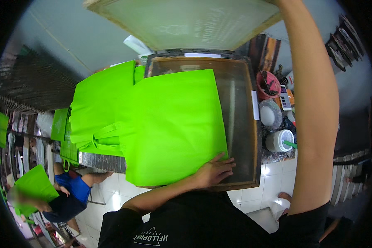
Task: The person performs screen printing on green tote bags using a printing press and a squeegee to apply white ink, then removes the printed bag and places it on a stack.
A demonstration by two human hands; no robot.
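A bright green fabric bag (177, 120) lies flat across the dark framed board (242, 136), its handles toward the left. My left hand (215, 170) rests at the bag's lower right corner, fingers stretched out, partly on the bag and partly on the board. Above the board's far side, a wood-framed printing screen (186, 20) is tilted up, with faint lettering in its mesh. My right arm (314, 103) reaches up to the screen's right corner, and the hand itself is cut off by the top edge. More green bags (97, 103) lie stacked at the left.
To the right stand a pink tub (268, 82), a white bucket (279, 140) with a green handle, and a phone (284, 98). A dark rack (33, 82) stands left. At lower left, a seated person (72, 188) is beside another green bag (37, 186).
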